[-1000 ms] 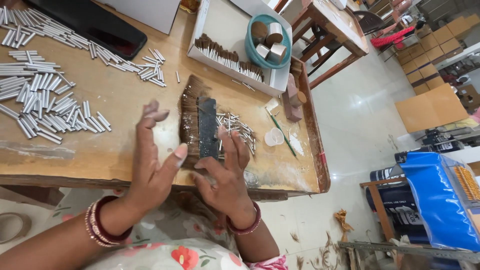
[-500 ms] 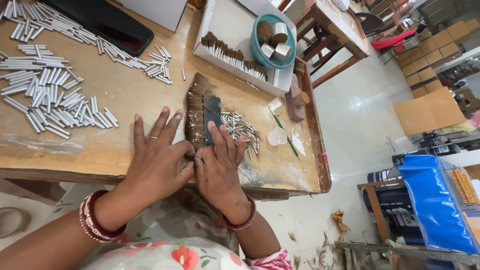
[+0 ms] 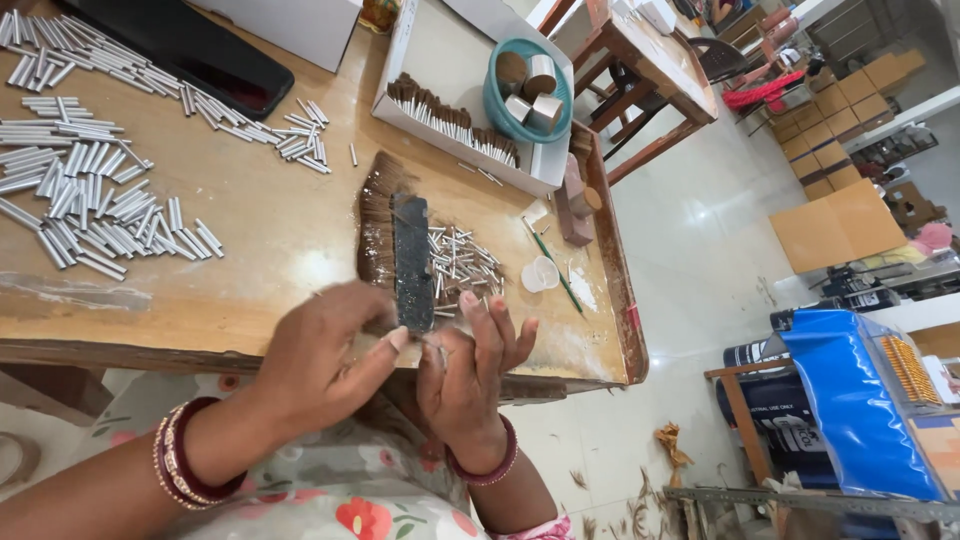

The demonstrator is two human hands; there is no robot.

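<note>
My left hand and my right hand are close together at the near edge of the wooden table. Their fingertips pinch something small and thin between them; I cannot make out what it is. Just beyond the fingers lies a row of brown bristles pressed under a dark flat bar. To the right of the bar sits a heap of small silver metal tubes.
Several longer silver tubes cover the table's left side. A white tray holds brown bristle tufts and a teal bowl with rolls. A dark tray lies at the back. A small white cap and green stick lie right.
Both hands have drawn back from the bristles and bar towards the table's near edge and closed their fingertips together on something small.
</note>
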